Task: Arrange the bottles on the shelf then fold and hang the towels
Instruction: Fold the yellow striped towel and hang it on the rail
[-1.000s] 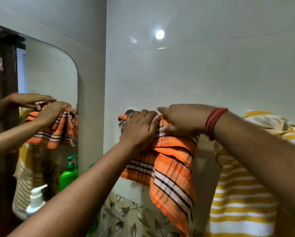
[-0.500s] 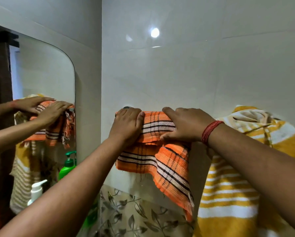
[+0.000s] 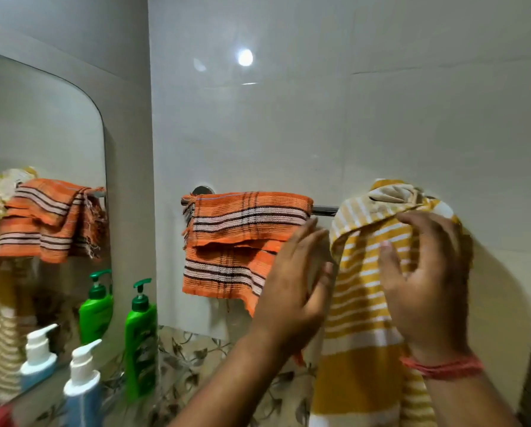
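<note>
From the head camera, down in the lower left corner stand the bottles. A green pump bottle (image 3: 140, 340) is upright against the wall corner, dark green pump on top; its body is opaque, so what fills it cannot be told. In front of it a blue pump bottle (image 3: 84, 392) with a white pump head stands upright, blurred at the frame edge, contents likewise unreadable. Both show again in the mirror (image 3: 42, 143) on the left.

Up on the wall, the orange towel (image 3: 242, 241) hangs folded over the left end of the metal towel bar (image 3: 324, 210), orange with white and dark stripes, its layers lying uneven, the lower right corner dipping lowest. No hand is on it.

Just beside it to the right, the yellow towel (image 3: 363, 303) hangs from the same bar, mustard with white stripes, its top bunched and crumpled into a lump.

The left hand (image 3: 295, 291) is raised with fingers straight and together, palm toward the yellow towel's left edge, in front of the orange towel's right edge; contact is unclear. The right hand (image 3: 427, 282) is spread, fingers loosely bent over the bunched top fold, thumb in front of the striped cloth; it is blurred, and a firm grip is not visible. A red thread band (image 3: 443, 366) circles the right wrist.
</note>
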